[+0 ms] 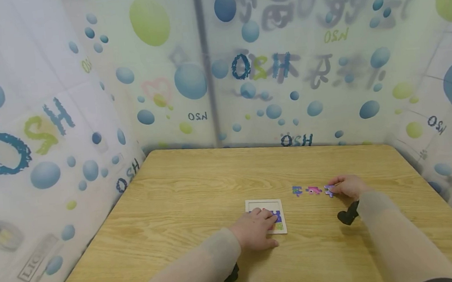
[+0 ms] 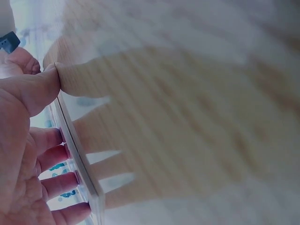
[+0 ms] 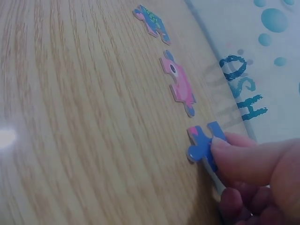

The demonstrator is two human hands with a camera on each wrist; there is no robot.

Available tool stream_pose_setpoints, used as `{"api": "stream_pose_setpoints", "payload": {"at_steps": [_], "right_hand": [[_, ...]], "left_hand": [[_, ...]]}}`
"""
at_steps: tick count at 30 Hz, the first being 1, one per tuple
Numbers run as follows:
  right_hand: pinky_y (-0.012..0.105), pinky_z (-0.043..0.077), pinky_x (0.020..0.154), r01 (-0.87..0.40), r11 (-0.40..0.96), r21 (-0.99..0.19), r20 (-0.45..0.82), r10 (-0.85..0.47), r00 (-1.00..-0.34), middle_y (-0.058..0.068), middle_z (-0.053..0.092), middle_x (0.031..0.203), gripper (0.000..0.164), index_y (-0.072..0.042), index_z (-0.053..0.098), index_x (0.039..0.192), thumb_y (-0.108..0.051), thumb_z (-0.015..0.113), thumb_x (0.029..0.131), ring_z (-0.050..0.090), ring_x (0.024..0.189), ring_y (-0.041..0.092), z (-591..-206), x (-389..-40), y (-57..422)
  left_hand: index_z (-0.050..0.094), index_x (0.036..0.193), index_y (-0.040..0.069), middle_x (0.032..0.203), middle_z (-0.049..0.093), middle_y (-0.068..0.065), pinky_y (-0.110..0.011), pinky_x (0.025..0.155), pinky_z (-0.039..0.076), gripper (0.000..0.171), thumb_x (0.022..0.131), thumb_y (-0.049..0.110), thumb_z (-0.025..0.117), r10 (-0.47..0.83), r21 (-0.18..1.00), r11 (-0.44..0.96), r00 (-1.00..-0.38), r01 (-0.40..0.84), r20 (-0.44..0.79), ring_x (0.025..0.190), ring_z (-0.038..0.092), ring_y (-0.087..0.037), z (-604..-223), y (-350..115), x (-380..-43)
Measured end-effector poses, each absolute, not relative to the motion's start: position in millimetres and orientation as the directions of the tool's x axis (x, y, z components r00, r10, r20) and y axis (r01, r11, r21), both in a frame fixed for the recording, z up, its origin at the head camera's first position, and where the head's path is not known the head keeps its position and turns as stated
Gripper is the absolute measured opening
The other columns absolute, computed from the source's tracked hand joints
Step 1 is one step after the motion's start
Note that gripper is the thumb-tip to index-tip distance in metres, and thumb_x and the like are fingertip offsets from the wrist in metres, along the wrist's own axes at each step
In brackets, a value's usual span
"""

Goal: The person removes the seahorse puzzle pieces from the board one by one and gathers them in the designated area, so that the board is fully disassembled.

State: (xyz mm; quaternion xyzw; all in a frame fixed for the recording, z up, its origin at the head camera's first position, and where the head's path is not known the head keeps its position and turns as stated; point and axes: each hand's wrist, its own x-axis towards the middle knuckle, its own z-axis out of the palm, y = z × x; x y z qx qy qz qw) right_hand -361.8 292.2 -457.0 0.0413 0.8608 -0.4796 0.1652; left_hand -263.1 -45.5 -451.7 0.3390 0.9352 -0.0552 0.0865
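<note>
My right hand (image 1: 349, 186) pinches a blue jigsaw piece (image 3: 201, 144) with a small pink corner between thumb and fingers, close over the table. Beside it lie a pink puzzle piece with an eye (image 1: 314, 190) and a blue-green puzzle piece (image 1: 297, 191), in a row. My left hand (image 1: 256, 229) rests with outstretched fingers across a white-framed puzzle tray (image 1: 285, 226). Blue and green pieces show inside the tray past the fingers; part of it is hidden under the hand. In the left wrist view, the fingertips (image 2: 82, 211) touch the tray's top and the thumb is on the table.
The wooden table (image 1: 181, 186) carries the tray and pieces. A curtain (image 1: 162, 74) printed with bubbles and letters hangs behind the table and along both sides. Black straps (image 1: 348, 214) are on both wrists.
</note>
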Motion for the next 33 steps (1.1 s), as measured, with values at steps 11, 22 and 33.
{"api": "stream_pose_setpoints", "payload": {"at_steps": [11,22,33], "right_hand": [[0.039,0.041,0.086,0.208,0.556,-0.805,-0.311,-0.096,-0.946,0.01,0.061,0.099,0.022,0.007,0.06,0.11,-0.006,0.062,0.093,0.052,0.091,0.025,-454.5,-359.6,287.4],[0.046,0.041,0.09,0.177,0.609,-0.774,-0.291,-0.093,-0.952,0.02,0.058,0.109,0.029,0.009,0.056,0.116,-0.008,0.062,0.093,0.05,0.1,0.031,-457.6,-360.1,289.5],[0.045,0.043,0.089,0.162,0.612,-0.774,-0.279,-0.099,-0.955,0.023,0.054,0.117,0.037,0.009,0.049,0.126,-0.012,0.056,0.097,0.052,0.101,0.032,-449.4,-354.8,283.5]], "left_hand": [[0.039,0.148,0.023,0.146,0.04,0.008,-0.034,0.102,0.042,0.075,0.088,0.066,0.05,0.622,-0.04,0.767,-0.757,0.641,-0.202,0.129,0.039,-0.012,-452.0,-45.9,-263.5],[0.039,0.148,0.023,0.146,0.04,0.007,-0.035,0.103,0.041,0.075,0.088,0.066,0.05,0.621,-0.027,0.769,-0.757,0.638,-0.203,0.128,0.039,-0.013,-451.8,-46.2,-264.3],[0.04,0.148,0.022,0.145,0.041,0.007,-0.034,0.103,0.041,0.074,0.088,0.066,0.05,0.623,-0.032,0.768,-0.757,0.64,-0.199,0.128,0.04,-0.013,-450.4,-46.6,-263.2]]}}
